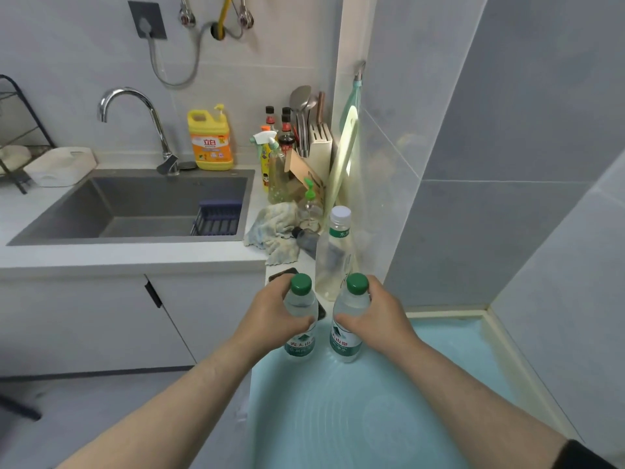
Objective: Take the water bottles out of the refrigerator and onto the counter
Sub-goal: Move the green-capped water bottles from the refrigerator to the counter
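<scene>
White counter [135, 258] lies just past your fingers, so your left hand [270, 316] grips the left bottle [301, 336] upright, your right hand [385, 316] the right bottle [348, 340].

Bare hands [274, 316], forearms [162, 404], black cuff [590, 456] R arm

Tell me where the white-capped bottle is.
In the head view, right of centre: the white-capped bottle stands on the counter by the wall, right of the cloth.

Left hand [275, 311] grips left green-capped clear plastic water bottle [301, 319]; right hand [380, 316] grips right green-capped clear plastic water bottle [348, 319], above pale blue mat [372, 418].
</scene>
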A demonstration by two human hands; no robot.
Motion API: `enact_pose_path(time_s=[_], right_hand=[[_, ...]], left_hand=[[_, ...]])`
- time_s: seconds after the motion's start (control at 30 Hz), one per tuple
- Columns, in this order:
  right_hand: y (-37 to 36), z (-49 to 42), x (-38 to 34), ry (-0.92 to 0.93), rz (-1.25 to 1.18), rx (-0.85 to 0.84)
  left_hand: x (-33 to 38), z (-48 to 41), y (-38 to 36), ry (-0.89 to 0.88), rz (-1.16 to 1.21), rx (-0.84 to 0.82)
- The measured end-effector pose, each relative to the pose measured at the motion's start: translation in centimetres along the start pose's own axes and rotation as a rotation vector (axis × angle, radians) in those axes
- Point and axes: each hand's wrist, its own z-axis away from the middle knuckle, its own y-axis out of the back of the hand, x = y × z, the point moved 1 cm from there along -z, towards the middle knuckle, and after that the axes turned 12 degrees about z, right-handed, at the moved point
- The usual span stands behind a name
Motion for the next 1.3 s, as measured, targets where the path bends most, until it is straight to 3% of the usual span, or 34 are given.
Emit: enact_pose_path(time_s=[0.33, 0.47, 0.67, 0.73, 0.77, 0.83, 1.1, 1.3], right_hand=[[-0.2, 0.0, 0.9, 0.008, -0.029, -0.046], [2.1, 0.4, -1.1, 0.083, -0.023, 0.015], [9.0, 2.6, -12.1, 0.373, 0.099, 0.198], [12.0, 7.5, -21.0, 0.562, 0.095, 0.284], [12.5, 7.8, -21.7, 0.569, 0.077, 0.277], [13.2, 12.2, -27.5, 0.765, 0.049, 0.281], [14.3, 14.4, -27.8, 0.833, 0.012, 0.354], [13.2, 26.5, -35.3, 1.151, -0.222, 0.175]], left_hand=[[-0.9, -0.2, -0.2, 0.028, 0.004, -0.047], [1.7, 0.7, 1.9, -0.034, 0.004, -0.059], [13.0, 2.4, 11.8, -0.297, -0.193, 0.178], [20.7, 8.5, 19.4, -0.433, -0.242, 0.305], [21.6, 8.7, 20.3, -0.441, -0.254, 0.341], [25.6, 15.6, 24.5, -0.521, -0.312, 0.490], [27.9, 20.1, 22.2, -0.622, -0.324, 0.469], [34.2, 39.1, 25.8, -0.589, -0.565, 0.762]])
